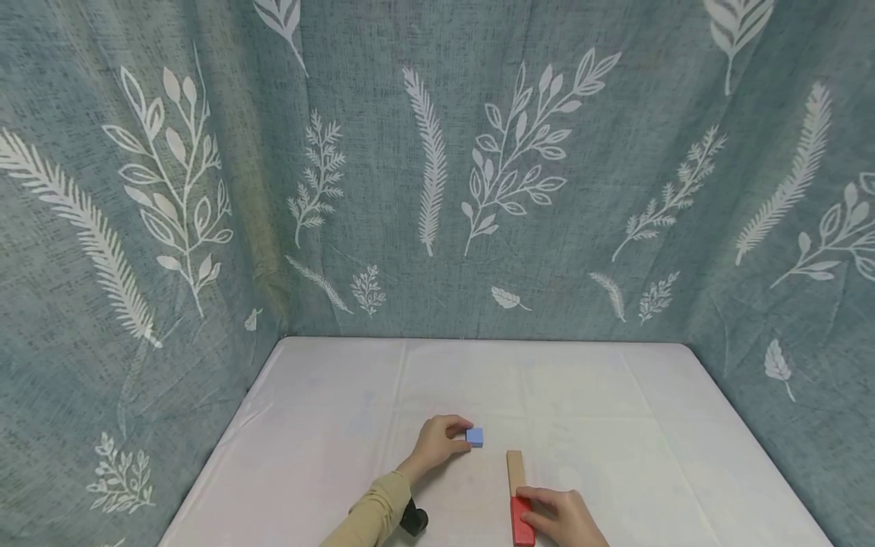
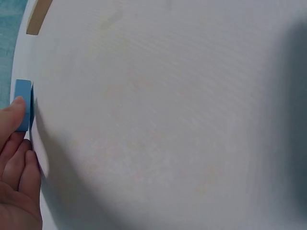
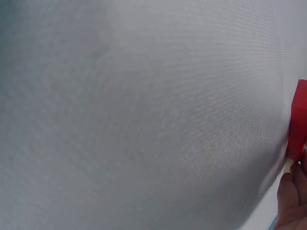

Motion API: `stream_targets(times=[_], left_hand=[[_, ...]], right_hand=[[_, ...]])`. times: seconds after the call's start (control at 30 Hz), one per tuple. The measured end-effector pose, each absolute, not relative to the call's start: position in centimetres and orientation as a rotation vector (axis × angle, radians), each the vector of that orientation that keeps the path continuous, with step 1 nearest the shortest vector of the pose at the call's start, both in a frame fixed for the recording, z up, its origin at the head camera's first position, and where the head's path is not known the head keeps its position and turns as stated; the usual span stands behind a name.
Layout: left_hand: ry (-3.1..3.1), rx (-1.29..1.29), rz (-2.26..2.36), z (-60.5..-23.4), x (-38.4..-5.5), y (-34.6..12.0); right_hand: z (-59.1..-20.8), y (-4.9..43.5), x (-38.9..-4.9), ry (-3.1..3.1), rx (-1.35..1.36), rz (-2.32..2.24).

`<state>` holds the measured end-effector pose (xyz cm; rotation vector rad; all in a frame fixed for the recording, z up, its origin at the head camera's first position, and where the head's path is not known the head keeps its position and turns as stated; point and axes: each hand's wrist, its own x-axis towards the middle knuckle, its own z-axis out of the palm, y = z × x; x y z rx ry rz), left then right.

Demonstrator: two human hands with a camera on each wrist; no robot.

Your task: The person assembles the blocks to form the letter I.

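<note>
My left hand (image 1: 436, 443) pinches a small blue block (image 1: 475, 437) between thumb and fingers, out over the middle of the table. In the left wrist view the thumb lies on the face of the blue block (image 2: 22, 105). Nearer the front, my right hand (image 1: 562, 513) holds a red block (image 1: 522, 523) by its sides, thumb on the near part and fingers on the far end. A plain wooden block (image 1: 516, 472) lies end to end with the red one, on its far side, forming a straight line. Only the edge of the red block (image 3: 298, 122) shows in the right wrist view.
A white cloth covers the table (image 1: 342, 395). Blue-green curtains (image 1: 383, 190) with white leaf prints stand behind it and on both sides. A black wrist device (image 1: 414, 520) sits under the left sleeve (image 1: 379, 501). The wooden block's end (image 2: 37, 19) appears in the left wrist view.
</note>
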<state>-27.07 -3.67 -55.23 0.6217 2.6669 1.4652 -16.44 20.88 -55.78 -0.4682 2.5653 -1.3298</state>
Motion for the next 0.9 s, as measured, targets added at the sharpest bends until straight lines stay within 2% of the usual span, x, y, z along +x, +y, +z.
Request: stream_targets(times=[0.53, 0.9], left_hand=[[2.641, 0.582, 1.554, -54.6, -27.3, -4.3], [2.622, 0.614, 1.580, -52.0, -28.5, -4.5]], right_hand=[[-55.8, 20.9, -16.5, 2.613, -0.517, -1.316], [-55.8, 20.9, -16.6, 2.600, -0.483, -1.316]])
